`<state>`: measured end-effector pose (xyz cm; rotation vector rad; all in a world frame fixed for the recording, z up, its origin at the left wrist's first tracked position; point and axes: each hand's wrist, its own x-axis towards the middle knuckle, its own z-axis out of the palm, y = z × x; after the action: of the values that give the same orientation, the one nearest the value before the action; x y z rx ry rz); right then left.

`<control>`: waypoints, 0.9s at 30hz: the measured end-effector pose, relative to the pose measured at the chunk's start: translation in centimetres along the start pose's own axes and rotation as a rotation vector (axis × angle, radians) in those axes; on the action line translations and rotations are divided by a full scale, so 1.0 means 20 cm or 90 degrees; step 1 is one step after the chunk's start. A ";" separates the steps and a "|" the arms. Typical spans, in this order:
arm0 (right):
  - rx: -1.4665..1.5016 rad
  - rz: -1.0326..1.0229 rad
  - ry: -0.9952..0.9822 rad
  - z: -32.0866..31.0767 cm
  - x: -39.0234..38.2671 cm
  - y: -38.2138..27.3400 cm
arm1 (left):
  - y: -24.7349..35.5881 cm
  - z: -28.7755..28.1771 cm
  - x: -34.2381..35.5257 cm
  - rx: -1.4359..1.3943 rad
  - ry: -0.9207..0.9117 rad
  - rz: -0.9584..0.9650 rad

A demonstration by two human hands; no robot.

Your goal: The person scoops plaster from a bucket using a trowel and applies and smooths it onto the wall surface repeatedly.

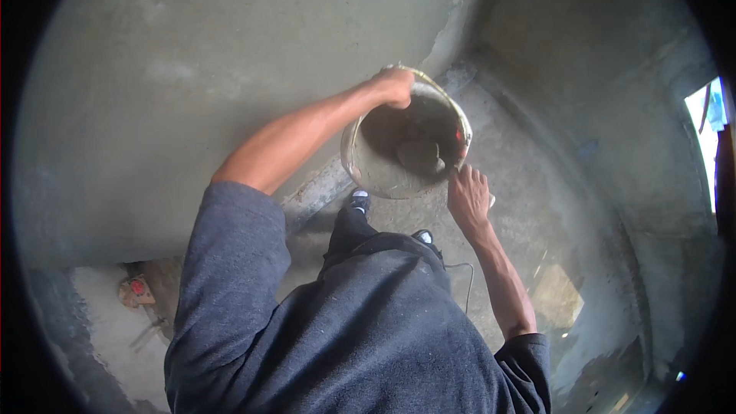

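Observation:
A round bucket point(349, 155) hangs tilted in front of me, its mouth turned toward me. My left hand point(395, 87) is closed on the far left part of its rim, by the handle. Inside, wet grey mortar point(420, 156) coats the wall and lies in a lump. At the near right rim, my right hand point(468, 193) is closed around what looks like a trowel point(491, 201); only the pale end of its handle shows clearly beyond the fist. I cannot make out its blade. A small red spot shows on the bucket's right rim.
A smooth grey plastered wall point(169, 107) rises at the left, and another wall point(590, 38) curves round the right. My feet point(360, 199) stand on the concrete floor point(529, 184). A bright opening point(707, 138) is at the far right. A reddish block point(136, 291) lies lower left.

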<state>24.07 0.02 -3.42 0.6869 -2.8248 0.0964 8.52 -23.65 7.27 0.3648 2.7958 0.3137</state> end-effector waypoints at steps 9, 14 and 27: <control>-0.306 -0.049 0.009 0.01 0.34 -0.08 | 0.16 -0.29 -0.04 0.064 0.062 0.010; -0.275 -0.102 0.022 -0.02 0.35 -0.10 | 0.26 -0.32 -0.04 0.109 0.078 -0.007; -0.099 -0.265 0.057 -0.10 0.43 -0.09 | 0.31 -0.28 0.08 0.098 0.071 0.000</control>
<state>17.92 -5.13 0.58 1.1784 -2.5110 -0.1571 6.67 -18.35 13.55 0.3936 2.9381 0.1210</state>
